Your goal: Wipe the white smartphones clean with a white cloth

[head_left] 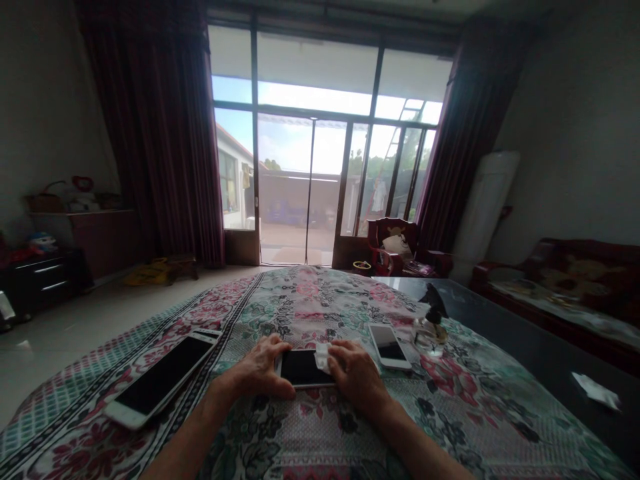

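A smartphone (301,368) with a dark screen and pale edges lies sideways on the flowered cloth (320,427). My left hand (261,368) grips its left end, thumb along the near edge and fingers at the far edge. Pinched in my right hand (354,373) is a white tissue (323,358), which rests on the right part of the screen. That hand covers the phone's right end. Just right of it lies a smaller white smartphone (389,345). On the left, a larger white smartphone (163,380) lies face up, with part of another phone (207,333) beyond its far end.
A clear glass bottle (429,335) with a black top stands to the right on the cloth. Farther right, a crumpled white tissue (596,391) lies on the dark tabletop (540,353). Beyond are a wooden chair (393,243), glass doors (300,187) and a wooden sofa (560,273).
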Action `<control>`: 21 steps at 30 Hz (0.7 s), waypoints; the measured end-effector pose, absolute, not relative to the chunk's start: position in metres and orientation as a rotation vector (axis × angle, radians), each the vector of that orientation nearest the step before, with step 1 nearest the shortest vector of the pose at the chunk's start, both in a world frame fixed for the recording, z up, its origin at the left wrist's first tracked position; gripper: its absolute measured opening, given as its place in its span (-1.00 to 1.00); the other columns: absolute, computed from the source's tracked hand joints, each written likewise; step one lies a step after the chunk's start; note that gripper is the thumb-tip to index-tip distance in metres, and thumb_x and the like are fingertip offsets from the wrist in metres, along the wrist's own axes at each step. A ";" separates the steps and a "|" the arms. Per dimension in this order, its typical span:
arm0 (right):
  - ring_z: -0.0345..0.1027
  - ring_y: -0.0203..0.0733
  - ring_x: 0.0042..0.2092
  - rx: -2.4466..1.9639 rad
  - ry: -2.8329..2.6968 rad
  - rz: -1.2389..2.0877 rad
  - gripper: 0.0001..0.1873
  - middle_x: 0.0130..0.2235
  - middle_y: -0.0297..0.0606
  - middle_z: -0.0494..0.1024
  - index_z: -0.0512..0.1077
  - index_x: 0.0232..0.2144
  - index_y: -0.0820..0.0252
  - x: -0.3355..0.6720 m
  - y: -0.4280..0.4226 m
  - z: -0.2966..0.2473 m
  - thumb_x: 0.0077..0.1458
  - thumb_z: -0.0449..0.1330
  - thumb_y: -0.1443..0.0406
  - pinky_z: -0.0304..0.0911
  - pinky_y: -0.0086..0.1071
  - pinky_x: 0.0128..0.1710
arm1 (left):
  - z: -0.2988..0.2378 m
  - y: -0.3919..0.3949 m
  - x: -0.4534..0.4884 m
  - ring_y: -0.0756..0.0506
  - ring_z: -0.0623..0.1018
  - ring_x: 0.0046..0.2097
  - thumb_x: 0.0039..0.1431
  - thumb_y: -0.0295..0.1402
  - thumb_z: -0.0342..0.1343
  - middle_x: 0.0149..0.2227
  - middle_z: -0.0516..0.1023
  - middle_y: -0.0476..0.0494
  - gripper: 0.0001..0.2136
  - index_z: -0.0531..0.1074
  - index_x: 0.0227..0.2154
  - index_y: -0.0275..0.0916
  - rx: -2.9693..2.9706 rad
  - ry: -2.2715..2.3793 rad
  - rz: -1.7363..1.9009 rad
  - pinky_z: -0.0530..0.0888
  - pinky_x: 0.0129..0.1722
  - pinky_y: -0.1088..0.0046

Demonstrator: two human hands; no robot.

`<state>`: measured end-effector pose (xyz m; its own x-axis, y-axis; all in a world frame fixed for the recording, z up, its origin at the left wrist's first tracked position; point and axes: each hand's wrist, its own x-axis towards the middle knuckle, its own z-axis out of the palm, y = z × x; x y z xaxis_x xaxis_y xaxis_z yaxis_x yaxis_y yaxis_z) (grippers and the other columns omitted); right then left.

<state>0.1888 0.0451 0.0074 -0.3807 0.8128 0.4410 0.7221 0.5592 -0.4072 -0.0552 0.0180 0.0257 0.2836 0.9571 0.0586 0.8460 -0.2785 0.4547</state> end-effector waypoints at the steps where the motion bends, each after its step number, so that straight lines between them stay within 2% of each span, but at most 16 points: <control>1: 0.33 -0.15 0.01 -1.237 -2.168 0.185 -0.75 -0.04 -0.19 0.52 0.53 -0.19 0.18 0.190 0.047 0.006 0.13 0.09 0.32 0.17 -0.34 0.07 | 0.026 0.018 -0.055 -0.21 0.35 0.06 -0.32 -0.03 0.35 0.00 0.37 -0.10 -0.25 0.39 0.04 -0.13 2.218 1.639 0.444 0.31 0.07 0.39; 12: 0.32 -0.14 0.01 -1.030 -2.228 0.109 -0.78 -0.04 -0.24 0.52 0.52 -0.23 0.10 0.189 0.043 0.002 0.13 0.09 0.32 0.16 -0.27 0.09 | 0.035 0.016 -0.051 -0.21 0.30 0.16 -0.29 0.00 0.32 0.09 0.34 -0.05 -0.23 0.32 0.10 -0.04 2.141 1.732 0.313 0.29 0.14 0.41; 21: 0.33 -0.10 0.01 -1.178 -2.156 0.057 -0.71 -0.04 -0.14 0.51 0.52 -0.20 0.20 0.189 0.049 -0.002 0.17 0.02 0.34 0.18 -0.25 0.09 | 0.056 0.039 -0.040 -0.31 0.41 0.12 -0.48 0.05 0.38 0.17 0.31 -0.16 -0.04 0.28 0.15 -0.03 2.036 1.830 -0.034 0.44 0.03 0.29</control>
<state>0.1885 0.0490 -0.0016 -0.3670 0.7609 0.5352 0.7316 0.5914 -0.3391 -0.0400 0.0394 0.0564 0.1417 0.9493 -0.2806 0.9592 -0.0615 0.2760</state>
